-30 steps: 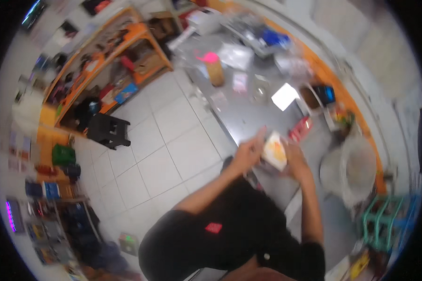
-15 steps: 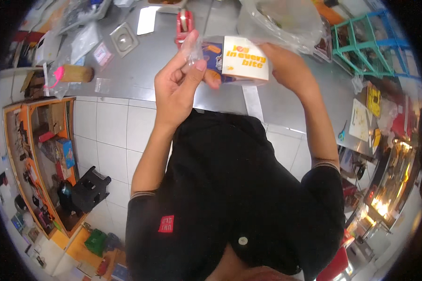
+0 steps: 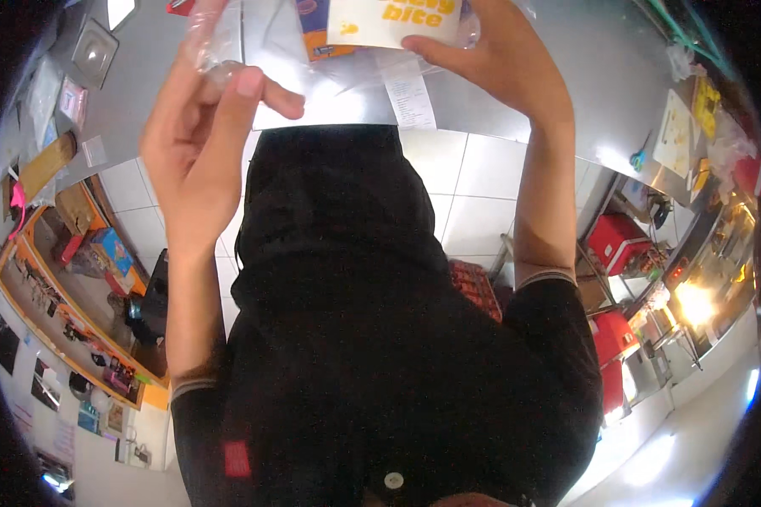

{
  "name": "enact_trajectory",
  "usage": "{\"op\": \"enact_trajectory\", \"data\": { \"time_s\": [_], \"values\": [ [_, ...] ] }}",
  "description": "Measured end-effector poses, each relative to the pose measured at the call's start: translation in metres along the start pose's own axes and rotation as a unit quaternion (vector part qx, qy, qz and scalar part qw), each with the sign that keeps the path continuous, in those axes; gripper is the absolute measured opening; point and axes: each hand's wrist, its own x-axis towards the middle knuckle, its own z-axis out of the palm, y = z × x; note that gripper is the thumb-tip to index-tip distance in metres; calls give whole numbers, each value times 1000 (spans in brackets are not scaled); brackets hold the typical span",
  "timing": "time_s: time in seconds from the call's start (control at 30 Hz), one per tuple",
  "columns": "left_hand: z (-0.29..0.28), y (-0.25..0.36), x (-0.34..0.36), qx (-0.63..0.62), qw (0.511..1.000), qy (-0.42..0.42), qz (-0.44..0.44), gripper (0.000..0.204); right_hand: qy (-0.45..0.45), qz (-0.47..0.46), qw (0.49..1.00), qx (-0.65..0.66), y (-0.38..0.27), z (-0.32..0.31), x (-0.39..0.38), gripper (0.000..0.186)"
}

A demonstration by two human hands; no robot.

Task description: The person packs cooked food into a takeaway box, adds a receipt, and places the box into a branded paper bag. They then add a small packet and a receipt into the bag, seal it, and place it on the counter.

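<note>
A small food box (image 3: pixel 359 29), white with yellow lettering and a blue-and-orange side, is cut off by the top edge of the head view. My right hand (image 3: pixel 516 68) grips its right end, the thumb lying along the lower edge and the other fingers mostly out of sight. Thin clear plastic (image 3: pixel 271 51), which looks like a bag, spreads around the box and to its left. Its left edge is pinched between the fingers of my left hand (image 3: pixel 199 135), apart from the box.
Beneath is a metal table (image 3: pixel 144 84) with a paper receipt (image 3: pixel 408 93) at its near edge. Farther left are a metal lid (image 3: pixel 95 51) and a tube-shaped container (image 3: pixel 46 165). Scissors (image 3: pixel 638 158) and a white board (image 3: pixel 672 131) lie on the right.
My hands have moved apart, the left one drawing the clear plastic leftward from the box. The whole view has shifted, so the box now sits higher in it.
</note>
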Motion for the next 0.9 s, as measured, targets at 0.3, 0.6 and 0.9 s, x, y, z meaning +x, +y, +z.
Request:
{"op": "enact_trajectory", "data": {
  "time_s": [0.3, 0.6, 0.9],
  "values": [
    [6, -1, 9, 3, 999, 48, 24, 52, 12, -131, 988, 84, 30, 19, 25, 74],
    [-8, -13, 4, -2, 996, 75, 37, 34, 322, -139, 932, -95, 40, -1, -45, 33],
    [-15, -10, 9, 142, 969, 108, 170, 32, 444, 91, 881, 135, 33, 39, -85, 19]
  ]
}}
